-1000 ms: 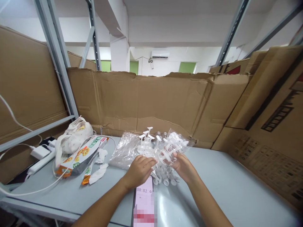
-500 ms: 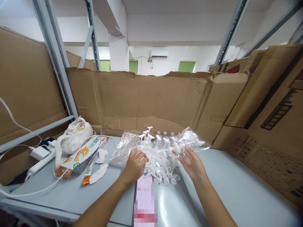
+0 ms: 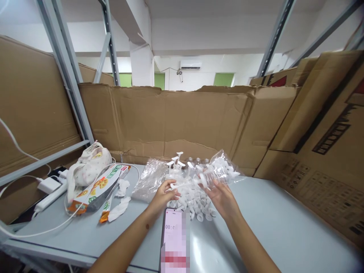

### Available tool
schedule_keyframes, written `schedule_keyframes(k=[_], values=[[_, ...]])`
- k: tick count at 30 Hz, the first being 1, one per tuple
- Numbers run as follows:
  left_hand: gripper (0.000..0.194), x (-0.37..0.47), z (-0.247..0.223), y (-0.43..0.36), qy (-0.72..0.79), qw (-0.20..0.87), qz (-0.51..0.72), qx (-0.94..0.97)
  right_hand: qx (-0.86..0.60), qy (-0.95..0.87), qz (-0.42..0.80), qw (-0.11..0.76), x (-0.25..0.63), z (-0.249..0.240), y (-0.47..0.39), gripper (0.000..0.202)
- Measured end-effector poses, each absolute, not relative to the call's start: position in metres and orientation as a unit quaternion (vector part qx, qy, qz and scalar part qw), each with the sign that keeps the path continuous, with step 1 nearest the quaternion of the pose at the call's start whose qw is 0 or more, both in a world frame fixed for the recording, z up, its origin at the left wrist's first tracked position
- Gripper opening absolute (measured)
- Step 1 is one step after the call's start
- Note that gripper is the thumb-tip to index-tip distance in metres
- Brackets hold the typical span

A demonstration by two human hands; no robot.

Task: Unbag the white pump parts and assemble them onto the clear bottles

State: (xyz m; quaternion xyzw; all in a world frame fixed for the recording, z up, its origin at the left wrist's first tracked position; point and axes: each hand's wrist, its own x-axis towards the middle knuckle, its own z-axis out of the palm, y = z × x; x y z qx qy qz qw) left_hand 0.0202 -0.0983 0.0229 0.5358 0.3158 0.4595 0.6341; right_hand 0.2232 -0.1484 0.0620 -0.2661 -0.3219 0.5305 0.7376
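Note:
My left hand (image 3: 165, 194) is closed, thumb and fingers pinching a slim white plastic pump piece (image 3: 182, 185) that points right. In my right hand (image 3: 220, 197) lies a clear plastic bottle (image 3: 209, 179), tilted sideways, with a white ring at its left end. The pump piece's tip is close to that ring; whether they touch I cannot tell. Below and between both hands spreads a heap of loose white plastic parts (image 3: 196, 203). Several white pump heads (image 3: 176, 163) stand upright behind my left hand.
A clear bag of white parts (image 3: 223, 167) lies behind my right hand, and a crumpled clear bag (image 3: 149, 178) at left. A phone (image 3: 173, 235) lies in front. Further left are a snack box (image 3: 99, 185), a white cloth bag (image 3: 92, 161) and a power strip (image 3: 51, 197). Cardboard walls (image 3: 182, 121) surround the table.
My left hand has turned and now shows the pump piece pointing right. My right hand has moved slightly left and down, bringing the bottle nearer to my left hand.

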Motion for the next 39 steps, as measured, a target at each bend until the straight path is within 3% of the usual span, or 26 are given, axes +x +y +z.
schedule_keyframes(k=[4, 12, 17, 26, 39], values=[[0.037, 0.018, 0.028, -0.099, 0.287, 0.637, 0.440, 0.564, -0.282, -0.334, 0.533, 0.725, 0.221, 0.060, -0.148, 0.032], [0.032, -0.002, 0.055, -0.087, 0.313, 0.551, 0.499, 0.592, -0.279, -0.256, 0.520, 0.766, 0.239, 0.059, -0.143, 0.014], [0.034, -0.028, 0.067, -0.086, 0.346, 0.517, 0.506, 0.598, -0.291, -0.268, 0.482, 0.782, 0.250, 0.061, -0.141, 0.033], [0.032, -0.078, 0.057, -0.094, 0.408, 0.467, 0.517, 0.590, -0.314, -0.291, 0.409, 0.806, 0.254, 0.059, -0.140, 0.048], [0.041, -0.114, 0.058, -0.112, 0.457, 0.402, 0.549, 0.573, -0.368, -0.411, 0.332, 0.765, 0.238, 0.094, -0.143, 0.050]])
